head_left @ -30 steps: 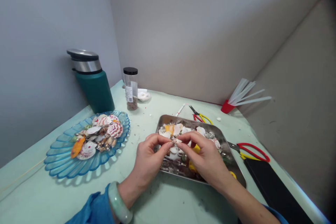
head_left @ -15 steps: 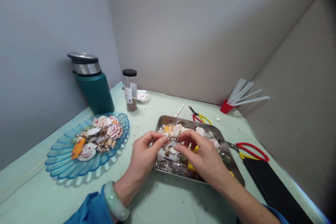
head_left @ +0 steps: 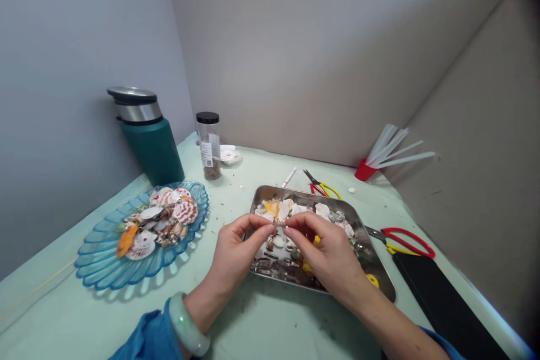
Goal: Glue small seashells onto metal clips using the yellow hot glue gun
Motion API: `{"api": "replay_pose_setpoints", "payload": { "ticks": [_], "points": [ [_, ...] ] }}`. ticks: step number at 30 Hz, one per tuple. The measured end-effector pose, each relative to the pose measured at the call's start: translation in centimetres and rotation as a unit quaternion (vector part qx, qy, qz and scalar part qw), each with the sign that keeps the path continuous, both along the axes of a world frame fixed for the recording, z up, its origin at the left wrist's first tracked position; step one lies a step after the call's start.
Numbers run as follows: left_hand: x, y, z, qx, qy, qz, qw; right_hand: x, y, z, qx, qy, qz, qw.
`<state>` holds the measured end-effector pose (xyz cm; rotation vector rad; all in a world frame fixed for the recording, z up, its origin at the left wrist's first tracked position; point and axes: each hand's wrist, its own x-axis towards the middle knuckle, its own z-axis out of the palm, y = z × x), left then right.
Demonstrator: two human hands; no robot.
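Over the metal tray (head_left: 381,270), my left hand (head_left: 241,248) and my right hand (head_left: 327,250) face each other, fingertips almost touching. Thumb and forefinger of each are pinched together. Whatever small thing sits between them is too small to name. Below the hands, the tray holds several seashells (head_left: 322,211), small clear packets or clips (head_left: 276,269) near its front edge and yellow pieces (head_left: 372,280) partly covered by my right hand.
At left, a blue scalloped plate (head_left: 95,261) holds shells; behind it stand a teal bottle (head_left: 154,149) and a black-lidded jar (head_left: 208,146). Yellow-and-red pliers (head_left: 323,185) lie behind the tray. Scissors (head_left: 407,242), a black flat object (head_left: 439,298) and a red cup (head_left: 365,170) with white sticks are right.
My right hand's fingers have closed from a looser curl into a pinch, and the two hands' fingertips have come closer together. The tray and plate look unchanged.
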<state>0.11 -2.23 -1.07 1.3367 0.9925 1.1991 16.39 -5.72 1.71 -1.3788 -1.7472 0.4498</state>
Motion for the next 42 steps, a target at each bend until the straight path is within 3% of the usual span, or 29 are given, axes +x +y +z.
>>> {"api": "replay_pose_setpoints", "payload": {
  "ticks": [10,26,42],
  "points": [
    [0.03,0.06,-0.08,0.071,0.018,-0.016,0.997,0.16,-0.23,0.43,-0.005,-0.019,-0.008,1.0],
    [-0.01,0.06,-0.22,0.079,0.086,-0.026,0.993,-0.01,-0.44,0.12,0.019,-0.078,0.009,0.997],
    [0.29,-0.07,0.06,0.074,0.056,-0.03,0.995,-0.25,-0.46,-0.34,0.067,-0.137,0.002,0.988]
  ]
}}
